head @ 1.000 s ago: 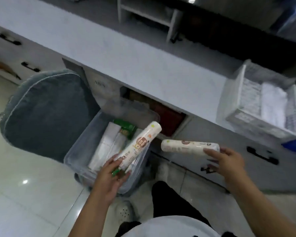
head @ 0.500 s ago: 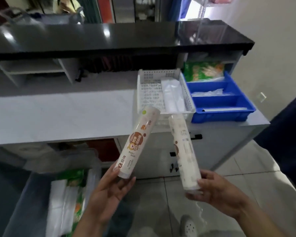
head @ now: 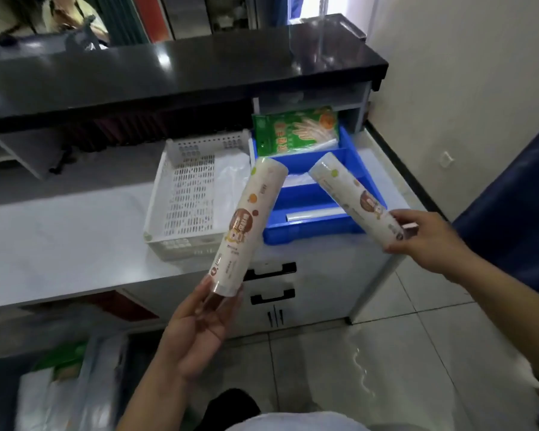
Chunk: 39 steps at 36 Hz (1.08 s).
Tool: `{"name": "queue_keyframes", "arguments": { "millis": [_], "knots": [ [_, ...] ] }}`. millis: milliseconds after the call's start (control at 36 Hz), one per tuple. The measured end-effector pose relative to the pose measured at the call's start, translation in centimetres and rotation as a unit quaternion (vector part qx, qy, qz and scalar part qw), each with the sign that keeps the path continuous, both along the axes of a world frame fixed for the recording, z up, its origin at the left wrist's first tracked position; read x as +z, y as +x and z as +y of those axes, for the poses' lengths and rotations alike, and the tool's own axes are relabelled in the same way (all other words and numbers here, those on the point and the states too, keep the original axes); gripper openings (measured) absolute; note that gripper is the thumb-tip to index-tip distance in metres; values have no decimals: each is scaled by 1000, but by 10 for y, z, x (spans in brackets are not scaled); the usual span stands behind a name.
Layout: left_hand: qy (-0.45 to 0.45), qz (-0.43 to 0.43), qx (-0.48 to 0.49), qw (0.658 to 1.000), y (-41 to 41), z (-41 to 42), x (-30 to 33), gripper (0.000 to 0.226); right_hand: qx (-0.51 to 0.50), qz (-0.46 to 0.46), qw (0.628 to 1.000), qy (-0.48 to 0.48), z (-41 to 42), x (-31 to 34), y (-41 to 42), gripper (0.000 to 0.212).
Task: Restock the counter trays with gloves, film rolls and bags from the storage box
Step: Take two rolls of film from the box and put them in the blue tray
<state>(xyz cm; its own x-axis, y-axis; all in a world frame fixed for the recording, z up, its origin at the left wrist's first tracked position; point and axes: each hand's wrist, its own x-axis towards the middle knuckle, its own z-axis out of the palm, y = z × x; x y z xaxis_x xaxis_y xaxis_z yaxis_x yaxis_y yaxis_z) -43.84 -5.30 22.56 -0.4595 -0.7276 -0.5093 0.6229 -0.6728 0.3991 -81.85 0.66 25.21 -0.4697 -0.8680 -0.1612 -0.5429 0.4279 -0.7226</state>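
My left hand [head: 196, 331] grips the lower end of a white film roll [head: 249, 225] that tilts up over the front of the counter. In my right hand [head: 430, 234] is a second film roll [head: 352, 197], slanting above the blue tray [head: 308, 234]. The blue tray has compartments: a green pack of gloves [head: 296, 127] at the back and a thin clear roll [head: 315, 214] in the front one. Left of it stands a white perforated tray [head: 187, 194] with clear bags [head: 231, 181] along its right side. The clear storage box [head: 66, 384] shows at the lower left on the floor.
A black raised ledge [head: 181, 73] runs behind the white counter [head: 59, 231]. Drawers with black handles [head: 271, 270] sit under the trays. A wall [head: 464, 88] and a dark blue object [head: 517, 206] close off the right side. A person stands beyond the ledge at top left.
Both hands have carried the rolls up and right toward the trays. The right roll has swung from nearly upright to slanting over the blue tray. The view has moved closer to the trays.
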Motion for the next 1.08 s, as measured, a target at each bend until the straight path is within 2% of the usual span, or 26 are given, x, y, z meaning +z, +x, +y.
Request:
{"name": "queue_keyframes", "arguments": {
  "millis": [111, 222, 417, 500, 556, 639, 722, 806, 861, 972, 1028, 1083],
  "knots": [
    [-25, -38, 8, 999, -10, -29, 11, 35, 73, 228, 971, 23, -51, 8, -21, 50],
    [-58, -68, 17, 996, -22, -64, 13, 46, 133, 350, 926, 57, -98, 0, -24, 42],
    [-86, -71, 25, 993, -42, -121, 6, 42, 237, 435, 854, 157, -162, -25, -33, 47],
    [-105, -106, -10, 989, -48, -138, 7, 19, 249, 446, 837, 195, -176, -31, -44, 39],
    [-116, -131, -33, 984, -50, -147, 6, 15, 254, 461, 826, 203, -179, -34, -49, 38],
    [-113, -159, -51, 979, -48, -165, 0, 27, 272, 487, 803, 211, -183, -40, -49, 38],
    [-124, -192, -74, 971, -44, -184, -5, 54, 276, 501, 794, 208, -185, -43, -49, 37],
    [-141, -210, -99, 962, -47, -197, -4, 52, 288, 510, 780, 220, -186, -43, -49, 37],
    [-156, -225, -111, 955, -52, -203, -2, 45, 290, 505, 781, 227, -186, -43, -49, 34],
    [-196, -254, -143, 936, -67, -213, 4, 48, 284, 482, 796, 232, -179, -39, -54, 32],
    [-210, -257, -156, 930, -76, -217, 6, 53, 274, 457, 821, 204, -176, -36, -57, 31],
    [-227, -270, -170, 920, -88, -220, 7, 63, 240, 418, 866, 135, -174, -30, -61, 34]
  ]
}}
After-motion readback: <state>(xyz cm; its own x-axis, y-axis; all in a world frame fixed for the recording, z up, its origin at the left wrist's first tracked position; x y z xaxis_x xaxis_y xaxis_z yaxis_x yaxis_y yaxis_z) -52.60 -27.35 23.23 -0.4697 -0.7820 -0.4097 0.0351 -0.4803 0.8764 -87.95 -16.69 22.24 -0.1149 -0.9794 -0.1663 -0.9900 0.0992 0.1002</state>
